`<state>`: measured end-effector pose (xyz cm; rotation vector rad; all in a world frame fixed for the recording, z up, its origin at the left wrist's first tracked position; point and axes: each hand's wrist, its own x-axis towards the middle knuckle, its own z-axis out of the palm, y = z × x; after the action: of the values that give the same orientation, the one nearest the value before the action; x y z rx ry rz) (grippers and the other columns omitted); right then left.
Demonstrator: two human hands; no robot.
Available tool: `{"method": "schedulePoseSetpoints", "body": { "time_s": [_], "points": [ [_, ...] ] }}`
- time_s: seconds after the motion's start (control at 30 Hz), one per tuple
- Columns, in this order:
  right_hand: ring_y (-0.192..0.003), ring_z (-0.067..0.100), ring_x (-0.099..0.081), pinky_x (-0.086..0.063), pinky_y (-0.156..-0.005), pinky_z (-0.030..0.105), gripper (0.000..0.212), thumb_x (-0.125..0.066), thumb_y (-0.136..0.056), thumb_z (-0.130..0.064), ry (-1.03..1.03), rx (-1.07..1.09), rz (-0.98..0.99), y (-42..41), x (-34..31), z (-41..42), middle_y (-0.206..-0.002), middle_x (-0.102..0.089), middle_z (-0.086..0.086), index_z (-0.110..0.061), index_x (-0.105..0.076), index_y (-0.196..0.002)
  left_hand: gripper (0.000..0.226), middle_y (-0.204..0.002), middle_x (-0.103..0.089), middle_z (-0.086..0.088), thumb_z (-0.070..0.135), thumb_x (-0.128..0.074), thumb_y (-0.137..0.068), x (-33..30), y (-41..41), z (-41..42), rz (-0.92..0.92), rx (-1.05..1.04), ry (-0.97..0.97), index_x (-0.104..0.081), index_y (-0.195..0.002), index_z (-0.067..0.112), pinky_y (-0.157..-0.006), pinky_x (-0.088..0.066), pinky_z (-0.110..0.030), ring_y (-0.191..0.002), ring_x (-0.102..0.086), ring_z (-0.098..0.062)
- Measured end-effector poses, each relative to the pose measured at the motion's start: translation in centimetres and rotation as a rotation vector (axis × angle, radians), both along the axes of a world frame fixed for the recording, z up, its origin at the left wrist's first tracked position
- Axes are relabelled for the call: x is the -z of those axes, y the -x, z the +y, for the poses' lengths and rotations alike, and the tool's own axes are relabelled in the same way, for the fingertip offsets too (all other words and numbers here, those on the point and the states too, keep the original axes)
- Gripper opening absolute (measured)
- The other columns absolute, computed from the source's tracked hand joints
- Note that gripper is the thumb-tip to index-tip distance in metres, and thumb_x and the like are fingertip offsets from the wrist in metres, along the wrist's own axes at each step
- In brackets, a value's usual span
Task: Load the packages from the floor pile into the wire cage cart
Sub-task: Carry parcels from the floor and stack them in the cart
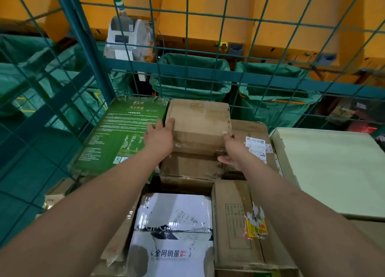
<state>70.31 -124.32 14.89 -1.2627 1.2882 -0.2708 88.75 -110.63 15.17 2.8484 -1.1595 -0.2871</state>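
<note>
Brown taped cardboard box [200, 118], creased, between both hands.

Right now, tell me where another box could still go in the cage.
Flat room: the green box by the left mesh, and the pale box at right. The middle is crowded: both hands, left hand and right hand, hold the brown box over packed cartons.

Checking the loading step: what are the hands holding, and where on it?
A taped brown cardboard box, held between the left hand at its left side and the right hand at its near right corner.
</note>
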Motion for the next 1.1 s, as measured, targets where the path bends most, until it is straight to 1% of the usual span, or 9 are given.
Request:
{"method": "schedulePoseSetpoints", "body": {
  "time_s": [0.13, 0.23, 0.33, 0.43, 0.57, 0.7, 0.87, 1.0, 1.1],
  "points": [
    [-0.123, 0.034, -0.058, -0.064, -0.066, 0.034, 0.074, -0.056, -0.101, -0.051, 0.121, 0.021, -0.051, 1.6, -0.7, 2.9, -0.161, -0.031, 0.001, -0.041, -0.015, -0.16, 0.089, -0.161, -0.02, -0.018, 0.038, -0.059, -0.099, -0.6, 2.8, 3.2, 0.133, -0.016, 0.125, 0.003, -0.162, 0.034, -0.115, -0.031, -0.058, -0.144, -0.026, -0.047],
    [-0.144, 0.034, -0.039, -0.052, -0.103, 0.055, 0.084, -0.063, -0.095, -0.052, 0.231, 0.024, -0.051, 3.1, -1.3, 5.6, -0.165, -0.024, -0.001, -0.04, -0.012, -0.161, 0.089, -0.163, -0.021, -0.016, 0.03, -0.059, -0.098, -1.8, 6.5, 6.4, 0.239, -0.041, 0.208, 0.001, -0.163, 0.035, -0.118, -0.027, -0.051, -0.145, -0.026, -0.042],
    [-0.15, 0.028, -0.03, -0.03, -0.121, 0.049, 0.079, -0.059, -0.099, -0.048, 0.293, -0.031, -0.069, 4.6, -2.6, 8.3, -0.166, -0.026, 0.0, -0.03, -0.016, -0.163, 0.084, -0.162, -0.023, -0.014, 0.027, -0.06, -0.097, -1.7, 9.2, 9.9, 0.446, -0.133, 0.379, -0.008, -0.162, 0.039, -0.117, -0.034, -0.051, -0.145, -0.03, -0.04],
    [-0.14, 0.025, -0.045, -0.04, -0.115, 0.044, 0.059, -0.057, -0.102, -0.048, 0.197, -0.156, -0.119, 5.8, -3.8, 12.5, -0.16, -0.038, 0.001, -0.029, -0.037, -0.154, 0.077, -0.16, -0.033, -0.007, 0.028, -0.063, -0.098, -1.4, 12.3, 14.5, 0.618, -0.28, 0.581, -0.019, -0.161, 0.037, -0.109, -0.044, -0.047, -0.142, -0.041, -0.032],
    [-0.107, 0.022, -0.067, -0.057, -0.097, 0.043, 0.028, -0.059, -0.101, -0.046, 0.084, -0.332, -0.215, 6.9, -3.8, 19.0, -0.129, -0.061, 0.0, -0.029, -0.057, -0.123, 0.069, -0.134, -0.057, -0.003, 0.017, -0.064, -0.1, -1.2, 17.1, 20.7, 0.854, -0.541, 0.87, -0.028, -0.157, 0.033, -0.081, -0.052, -0.032, -0.114, -0.061, -0.022],
    [-0.104, 0.023, -0.069, -0.058, -0.094, 0.039, 0.031, -0.058, -0.102, -0.046, -0.088, -0.468, -0.233, 9.4, -3.0, 26.4, -0.122, -0.063, 0.001, -0.022, -0.059, -0.122, 0.06, -0.116, -0.062, -0.008, 0.012, -0.059, -0.1, 0.4, 21.1, 28.7, 0.951, -0.738, 0.969, -0.038, -0.153, 0.031, -0.074, -0.055, -0.03, -0.092, -0.064, -0.02],
    [-0.098, 0.023, -0.069, -0.058, -0.084, 0.032, 0.027, -0.058, -0.102, -0.046, -0.273, -0.629, -0.146, 12.8, -0.3, 35.8, -0.117, -0.068, 0.004, -0.022, -0.063, -0.114, 0.046, -0.12, -0.066, -0.005, 0.019, -0.057, -0.102, 2.3, 26.1, 39.7, 0.954, -0.912, 1.038, -0.047, -0.145, 0.03, -0.077, -0.056, -0.032, -0.099, -0.068, -0.021],
    [-0.103, 0.021, -0.07, -0.058, -0.093, 0.035, 0.032, -0.058, -0.102, -0.048, -0.29, -0.743, -0.027, 15.6, 1.8, 44.3, -0.114, -0.069, 0.003, -0.02, -0.06, -0.118, 0.039, -0.117, -0.065, -0.004, 0.024, -0.059, -0.103, 3.8, 31.1, 49.1, 0.931, -1.038, 1.115, -0.049, -0.141, 0.025, -0.078, -0.054, -0.033, -0.095, -0.067, -0.021],
    [-0.093, 0.019, -0.069, -0.058, -0.076, 0.029, 0.038, -0.061, -0.099, -0.052, -0.343, -0.802, 0.01, 17.9, 3.6, 51.6, -0.108, -0.07, 0.002, -0.019, -0.062, -0.119, 0.031, -0.103, -0.065, -0.002, 0.022, -0.059, -0.104, 4.8, 35.8, 56.3, 0.898, -1.191, 1.181, -0.054, -0.134, 0.024, -0.074, -0.05, -0.03, -0.091, -0.063, -0.021]
  ]
}}
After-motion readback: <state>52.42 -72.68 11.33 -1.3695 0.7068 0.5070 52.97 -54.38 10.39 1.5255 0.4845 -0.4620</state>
